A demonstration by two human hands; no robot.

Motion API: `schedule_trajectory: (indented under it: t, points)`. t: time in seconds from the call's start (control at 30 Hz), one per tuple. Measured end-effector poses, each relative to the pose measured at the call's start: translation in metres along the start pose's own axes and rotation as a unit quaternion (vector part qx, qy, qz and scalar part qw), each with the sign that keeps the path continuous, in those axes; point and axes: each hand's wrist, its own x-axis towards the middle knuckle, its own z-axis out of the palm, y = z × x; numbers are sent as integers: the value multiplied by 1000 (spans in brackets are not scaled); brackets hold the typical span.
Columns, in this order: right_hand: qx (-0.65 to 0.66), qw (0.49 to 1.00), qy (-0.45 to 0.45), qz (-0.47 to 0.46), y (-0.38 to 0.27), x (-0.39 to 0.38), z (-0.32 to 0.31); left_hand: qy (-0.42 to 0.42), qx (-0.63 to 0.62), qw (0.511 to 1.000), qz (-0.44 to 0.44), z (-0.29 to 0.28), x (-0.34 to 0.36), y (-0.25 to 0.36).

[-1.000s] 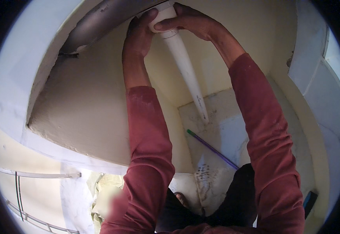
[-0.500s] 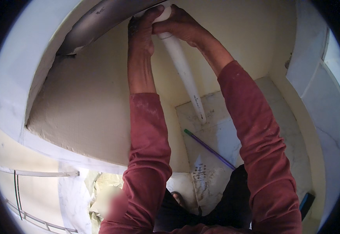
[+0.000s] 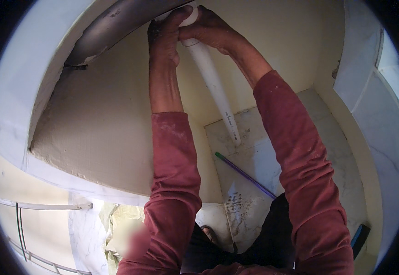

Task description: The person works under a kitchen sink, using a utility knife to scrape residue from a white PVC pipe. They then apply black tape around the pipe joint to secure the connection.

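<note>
Both arms reach up and away from me, in dusty maroon sleeves. My left hand point(image 3: 165, 39) is closed round the left side of a white plastic pipe fitting point(image 3: 191, 16), its thumb over the top. From the right, my right hand point(image 3: 213, 30) grips the same fitting, fingers curled round it. Below the hands a long white plastic pipe point(image 3: 211, 80) slants down, its lower end at the tiled floor by the wall. The palms and fingers hide most of the fitting and the joint with the pipe.
A dark grey curved metal surface point(image 3: 112, 30) hangs above, left of the hands. On the marbled floor lies a purple stick with a green end point(image 3: 245, 174). A blue and black object point(image 3: 360, 240) stands lower right. A metal rail point(image 3: 48, 206) and crumpled pale sheeting point(image 3: 117, 220) are lower left.
</note>
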Motion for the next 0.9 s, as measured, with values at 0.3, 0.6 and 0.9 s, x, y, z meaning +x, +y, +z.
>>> schedule_trajectory:
  t: [0.3, 0.6, 0.9]
  points:
    - [284, 958, 47, -2, -13, -16, -16, -58, -243, 968, 18, -9, -13, -17]
    - [-182, 961, 196, -65, -32, -21, 5, -15, 10, 996, 82, 4, -26, -17]
    - [-204, 951, 202, -113, -33, -22, 7, 16, -25, 996, 84, 11, -24, -22]
